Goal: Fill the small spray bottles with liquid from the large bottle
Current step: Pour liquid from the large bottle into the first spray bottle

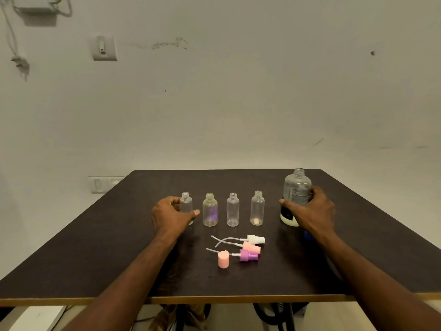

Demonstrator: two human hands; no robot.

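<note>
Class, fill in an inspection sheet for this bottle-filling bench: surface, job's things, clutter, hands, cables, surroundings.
Surface: dark table, light front edge.
Job's things: four small bottles upright in a row, uncapped: leftmost bottle, second bottle tinted purple low down, third bottle, fourth bottle. Large bottle upright at the right, cap off, pale liquid at its base. Spray heads in front: white, pink, purple; pink cap standing.
Clutter: nothing seen.
Hands: left hand grips the leftmost bottle; right hand grips the large bottle.
Cables: wall cable with a plug hanging, upper left.
Surroundings: plain wall, wall switch, socket plate.
</note>
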